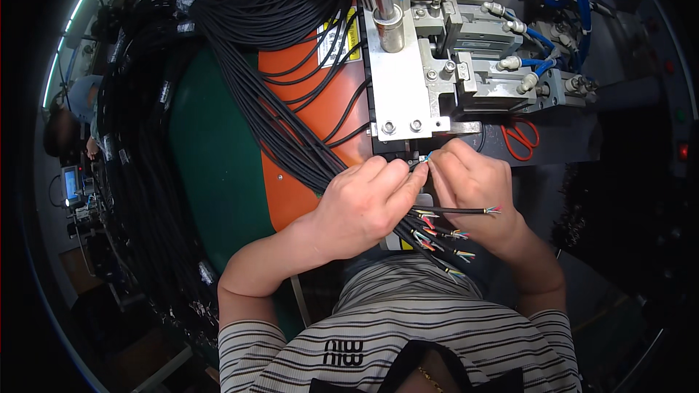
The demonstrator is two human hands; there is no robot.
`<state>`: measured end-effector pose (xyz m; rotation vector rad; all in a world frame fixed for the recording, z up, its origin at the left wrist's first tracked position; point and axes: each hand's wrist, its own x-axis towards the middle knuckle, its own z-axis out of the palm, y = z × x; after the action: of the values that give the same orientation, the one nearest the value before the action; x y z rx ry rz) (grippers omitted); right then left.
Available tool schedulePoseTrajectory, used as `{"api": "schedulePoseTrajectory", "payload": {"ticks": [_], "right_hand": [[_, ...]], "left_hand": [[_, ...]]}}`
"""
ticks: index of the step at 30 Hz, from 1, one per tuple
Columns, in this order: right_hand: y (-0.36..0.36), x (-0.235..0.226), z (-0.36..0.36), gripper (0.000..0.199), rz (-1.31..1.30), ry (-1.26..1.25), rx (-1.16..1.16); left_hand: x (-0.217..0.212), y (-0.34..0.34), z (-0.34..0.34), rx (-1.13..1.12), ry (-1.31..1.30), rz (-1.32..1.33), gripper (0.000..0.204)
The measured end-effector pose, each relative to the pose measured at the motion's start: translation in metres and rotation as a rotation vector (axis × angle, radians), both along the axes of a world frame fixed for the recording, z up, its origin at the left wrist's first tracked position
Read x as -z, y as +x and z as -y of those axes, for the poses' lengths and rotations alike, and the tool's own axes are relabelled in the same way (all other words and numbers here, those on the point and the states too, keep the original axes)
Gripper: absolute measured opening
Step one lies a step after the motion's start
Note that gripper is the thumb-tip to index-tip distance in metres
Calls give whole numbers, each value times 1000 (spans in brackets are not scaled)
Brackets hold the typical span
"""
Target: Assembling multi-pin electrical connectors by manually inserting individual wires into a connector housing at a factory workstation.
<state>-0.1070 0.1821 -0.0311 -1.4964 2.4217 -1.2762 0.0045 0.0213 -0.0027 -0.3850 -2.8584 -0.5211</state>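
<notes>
My left hand (368, 200) is closed, with thumb and forefinger pinched together just below the machine's white metal plate (399, 94). Close against it, my right hand (473, 182) is pinched as well. Between the fingertips of both hands show small thin wires (425, 159), whitish and blue; the fingers hide most of them. Below the left hand lie several black cables with stripped ends, where coloured wires (426, 239) fan out in red, white, green and yellow. A thick bundle of black cables (251, 109) runs down from the upper left and passes behind the left hand.
An orange machine cover (287, 175) stands left of the plate. Pneumatic cylinders (488, 91) with blue hoses (582, 0) fill the upper right. Red-handled scissors (519, 140) lie right of the plate. A green surface (211, 145) and hanging cables are at the left; another person (84, 102) is far left.
</notes>
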Motion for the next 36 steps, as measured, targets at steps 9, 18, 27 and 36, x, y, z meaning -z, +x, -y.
{"api": "schedulePoseTrajectory", "payload": {"ticks": [9, 18, 27, 36], "right_hand": [[-15, -8, -2, 5, -58, 198, -117], [-11, 4, 0, 4, 131, -5, -22], [-4, 7, -9, 21, 517, -38, 16], [14, -5, -10, 18, 1239, -307, -93]], "left_hand": [[-9, -11, -1, 54, -104, 24, 35], [-6, -7, 3, -43, 7, 65, 33], [6, 15, 23, -159, 54, -91, 39], [-7, 16, 16, 21, 243, -31, 37]]}}
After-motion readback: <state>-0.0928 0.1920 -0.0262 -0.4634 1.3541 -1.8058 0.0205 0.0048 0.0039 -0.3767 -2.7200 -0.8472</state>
